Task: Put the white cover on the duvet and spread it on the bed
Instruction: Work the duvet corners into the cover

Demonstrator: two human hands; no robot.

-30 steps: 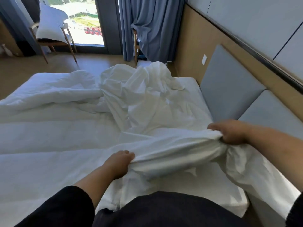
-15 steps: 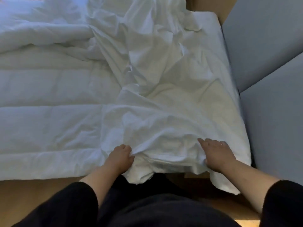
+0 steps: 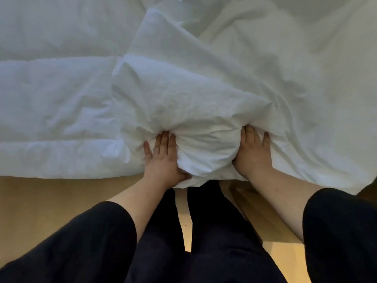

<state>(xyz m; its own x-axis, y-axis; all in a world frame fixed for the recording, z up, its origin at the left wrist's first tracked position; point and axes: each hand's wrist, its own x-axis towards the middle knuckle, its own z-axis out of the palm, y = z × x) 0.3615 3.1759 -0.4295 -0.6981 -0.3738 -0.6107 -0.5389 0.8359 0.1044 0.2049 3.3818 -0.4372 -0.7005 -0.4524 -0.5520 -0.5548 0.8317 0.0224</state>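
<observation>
Between the fingers [image 3: 163,142], the crumpled cloth cover [image 3: 183,103] is plain white. Left of them, the padded duvet [image 3: 51,99] is white with stitched bands; below, the long sleeves [image 3: 91,231] are black.

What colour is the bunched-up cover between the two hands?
Plain white cover, no pattern; the head view shows it.

Left: duvet [image 3: 57,111]. Right: cover [image 3: 275,82] overlapping it, near edge bunched between your left hand [image 3: 163,160] and right hand [image 3: 253,154].

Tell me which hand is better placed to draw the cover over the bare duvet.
Left, probably. The left hand rests at the bunched edge of the white cover, beside the bare quilted duvet; the right hand lies farther from it, across the bunch.
</observation>
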